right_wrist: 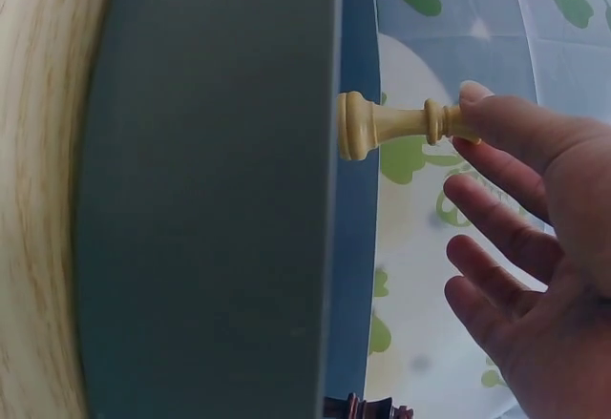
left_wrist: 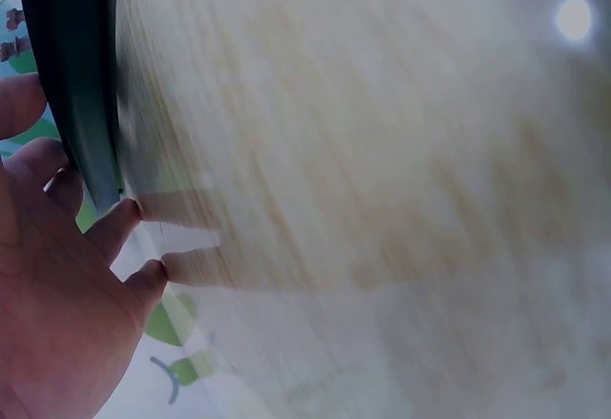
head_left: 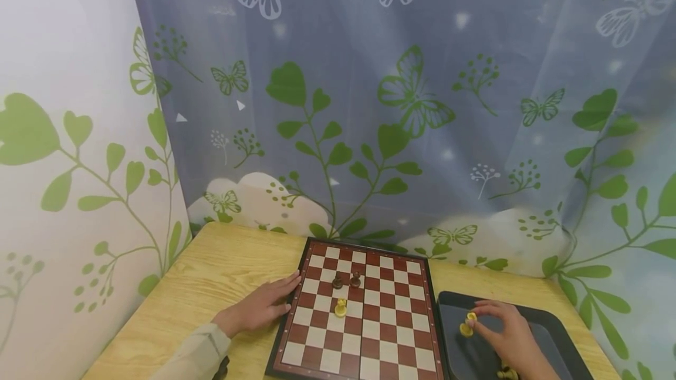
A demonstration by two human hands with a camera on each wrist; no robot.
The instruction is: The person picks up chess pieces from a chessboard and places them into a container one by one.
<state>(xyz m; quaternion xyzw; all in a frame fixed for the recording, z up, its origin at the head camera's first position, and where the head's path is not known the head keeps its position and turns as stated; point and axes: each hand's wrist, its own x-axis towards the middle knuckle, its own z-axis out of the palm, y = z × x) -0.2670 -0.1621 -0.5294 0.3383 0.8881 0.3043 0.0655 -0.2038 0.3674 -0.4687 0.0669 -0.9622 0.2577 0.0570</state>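
Note:
My right hand (head_left: 508, 333) pinches the top of a pale yellow chess piece (head_left: 467, 325) between thumb and index finger, over the dark tray (head_left: 549, 316); the right wrist view shows the piece (right_wrist: 396, 123) held by its head, the other fingers apart. With fingertips against the left edge of the chessboard (head_left: 399, 333), my left hand (head_left: 259, 307) rests on the table, fingers extended; in the left wrist view the hand (left_wrist: 57, 276) touches the board's dark side (left_wrist: 81, 66). On the board stand a yellow piece (head_left: 340, 308) and two dark pieces, one (head_left: 337, 280) left of the other (head_left: 355, 279).
Another yellow piece (head_left: 507, 373) lies in the tray, partly behind my right wrist. A dark object (head_left: 222, 368) shows beside my left sleeve. A dark piece (right_wrist: 368, 408) appears at the bottom of the right wrist view. Patterned cloth (head_left: 338, 104) hangs behind the wooden table (head_left: 222, 257).

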